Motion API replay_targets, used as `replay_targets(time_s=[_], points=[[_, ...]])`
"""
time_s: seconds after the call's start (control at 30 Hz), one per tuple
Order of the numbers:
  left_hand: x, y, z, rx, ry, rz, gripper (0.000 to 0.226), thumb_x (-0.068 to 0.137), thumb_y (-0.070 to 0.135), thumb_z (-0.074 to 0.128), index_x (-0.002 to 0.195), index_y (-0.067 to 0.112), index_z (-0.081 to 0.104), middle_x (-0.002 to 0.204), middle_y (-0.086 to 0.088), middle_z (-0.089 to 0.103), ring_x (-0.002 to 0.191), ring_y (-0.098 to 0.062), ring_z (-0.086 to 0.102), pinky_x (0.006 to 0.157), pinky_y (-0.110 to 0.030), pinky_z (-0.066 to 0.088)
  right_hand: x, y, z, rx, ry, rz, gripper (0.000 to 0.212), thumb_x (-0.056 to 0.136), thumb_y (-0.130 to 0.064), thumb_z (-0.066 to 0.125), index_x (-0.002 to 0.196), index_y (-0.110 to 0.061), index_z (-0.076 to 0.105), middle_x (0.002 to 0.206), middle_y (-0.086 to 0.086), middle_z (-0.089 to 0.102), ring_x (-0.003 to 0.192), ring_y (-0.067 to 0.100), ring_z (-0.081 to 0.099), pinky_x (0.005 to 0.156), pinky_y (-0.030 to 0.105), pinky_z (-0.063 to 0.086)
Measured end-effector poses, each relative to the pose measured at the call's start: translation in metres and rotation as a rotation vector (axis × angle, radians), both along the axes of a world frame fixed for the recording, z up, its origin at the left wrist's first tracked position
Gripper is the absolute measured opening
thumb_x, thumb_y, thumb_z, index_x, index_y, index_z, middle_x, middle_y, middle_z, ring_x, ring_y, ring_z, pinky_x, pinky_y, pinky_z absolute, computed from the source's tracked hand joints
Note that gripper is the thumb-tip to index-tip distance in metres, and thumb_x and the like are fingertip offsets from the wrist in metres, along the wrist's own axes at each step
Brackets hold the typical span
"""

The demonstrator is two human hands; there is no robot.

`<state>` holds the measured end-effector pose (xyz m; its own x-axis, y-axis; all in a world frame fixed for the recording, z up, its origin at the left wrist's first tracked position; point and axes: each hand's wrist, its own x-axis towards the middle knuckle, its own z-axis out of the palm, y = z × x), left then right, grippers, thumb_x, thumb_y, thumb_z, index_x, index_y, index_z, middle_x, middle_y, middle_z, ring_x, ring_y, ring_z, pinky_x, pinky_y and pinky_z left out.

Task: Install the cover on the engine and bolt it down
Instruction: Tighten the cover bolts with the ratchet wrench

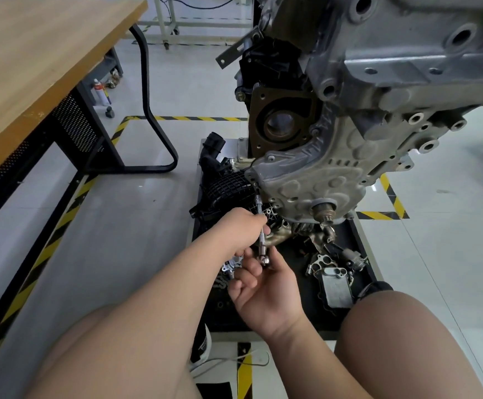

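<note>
Engine [393, 67] upright on stand. Cover [321, 168] seated on engine's lower front, so judged at bolting stage. Tray [309, 306] beneath holds loose parts. Left hand [243, 231] clenched round driver [260, 223] shaft, steadying it in line with hole at cover's left edge. Right hand [266, 292] pinches driver's lower end, likely to spin it. Bolt under tip: hidden.

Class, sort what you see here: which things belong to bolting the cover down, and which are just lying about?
In the job:
engine
cover
socket extension, on a bolt at the cover's edge
left hand and right hand, both gripping it

Lying about:
black intake manifold
loose metal parts
spray can
wooden table
</note>
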<state>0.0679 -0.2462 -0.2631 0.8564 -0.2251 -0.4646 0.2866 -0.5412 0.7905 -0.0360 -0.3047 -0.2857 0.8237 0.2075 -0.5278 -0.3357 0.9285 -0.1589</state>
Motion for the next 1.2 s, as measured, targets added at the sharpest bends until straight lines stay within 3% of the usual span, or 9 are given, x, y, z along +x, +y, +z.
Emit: replay_targets(time_s=[0.2,0.33,0.5,0.63,0.73,0.8,0.87,0.97,1.2], points=[[-0.001,0.002,-0.001,0.069,-0.023,-0.055,0.037,0.095,0.038,0.045,0.068,0.022,0.067,0.043,-0.002,0.057,0.031,-0.012,0.045,0.034,-0.014,0.029,0.001,0.001,-0.005,0.172,-0.035,-0.026,0.036,0.087,-0.042,0.046,0.080,-0.009,0.058,0.046,-0.006,0.036,0.034,0.011,0.034,0.043,0.022,0.040],[-0.001,0.003,-0.008,0.070,-0.142,-0.035,0.037,0.091,0.038,0.050,0.062,0.021,0.067,0.063,-0.014,0.069,0.034,-0.013,0.052,0.044,-0.018,0.039,0.001,0.001,-0.006,0.075,-0.038,0.015,0.041,0.085,-0.046,0.048,0.074,-0.009,0.062,0.045,-0.004,0.036,0.035,0.012,0.034,0.044,0.022,0.040],[0.001,0.007,-0.012,0.073,-0.199,-0.009,0.036,0.088,0.038,0.057,0.060,0.021,0.071,0.061,-0.001,0.069,0.045,-0.011,0.054,0.058,-0.028,0.046,-0.001,0.006,-0.010,-0.597,0.037,0.057,0.038,0.098,-0.043,0.045,0.085,-0.011,0.060,0.050,-0.001,0.046,0.040,0.013,0.038,0.047,0.025,0.037],[-0.001,0.001,-0.012,0.112,-0.228,-0.004,0.039,0.086,0.043,0.058,0.075,0.009,0.073,0.067,-0.014,0.066,0.058,-0.018,0.054,0.061,-0.031,0.046,-0.005,-0.002,-0.013,-1.339,-0.029,-0.039,0.017,0.094,-0.035,0.055,0.090,-0.019,0.060,0.070,-0.006,0.066,0.059,0.008,0.059,0.055,0.018,0.043],[-0.002,-0.001,-0.011,0.133,-0.253,0.002,0.040,0.085,0.044,0.059,0.077,0.007,0.072,0.059,-0.010,0.060,0.054,-0.017,0.051,0.057,-0.029,0.044,-0.004,-0.005,-0.017,-1.510,-0.142,-0.063,0.011,0.095,-0.027,0.056,0.105,-0.022,0.055,0.082,-0.012,0.064,0.072,-0.004,0.060,0.058,0.007,0.040],[-0.002,-0.001,-0.011,0.142,-0.279,0.013,0.043,0.085,0.044,0.061,0.070,0.004,0.068,0.050,-0.005,0.054,0.048,-0.015,0.047,0.052,-0.030,0.041,-0.003,-0.003,-0.013,-1.257,-0.111,-0.066,0.012,0.098,-0.026,0.051,0.103,-0.017,0.056,0.073,-0.011,0.061,0.060,0.003,0.055,0.056,0.015,0.042],[-0.003,0.000,-0.011,0.152,-0.308,0.027,0.047,0.084,0.044,0.063,0.056,0.008,0.056,0.039,0.005,0.042,0.040,-0.012,0.039,0.048,-0.027,0.034,-0.001,-0.002,-0.008,-0.757,-0.032,-0.062,0.024,0.100,-0.031,0.043,0.093,-0.012,0.056,0.061,-0.003,0.051,0.048,0.012,0.045,0.049,0.025,0.041],[-0.004,-0.003,-0.008,0.139,-0.294,0.001,0.047,0.087,0.046,0.058,0.057,0.011,0.055,0.047,0.001,0.053,0.044,-0.016,0.052,0.050,-0.028,0.039,-0.001,-0.003,0.001,-0.097,0.011,-0.059,0.043,0.097,-0.044,0.035,0.080,-0.012,0.059,0.055,-0.001,0.042,0.042,0.014,0.036,0.046,0.024,0.039],[-0.005,-0.005,-0.005,0.036,-0.117,-0.027,0.039,0.095,0.037,0.046,0.067,0.020,0.067,0.057,0.002,0.058,0.037,-0.011,0.049,0.038,-0.015,0.033,-0.001,-0.001,0.007,0.078,0.000,0.031,0.055,0.093,-0.050,0.037,0.068,-0.009,0.064,0.046,-0.003,0.037,0.037,0.013,0.035,0.044,0.023,0.040]])
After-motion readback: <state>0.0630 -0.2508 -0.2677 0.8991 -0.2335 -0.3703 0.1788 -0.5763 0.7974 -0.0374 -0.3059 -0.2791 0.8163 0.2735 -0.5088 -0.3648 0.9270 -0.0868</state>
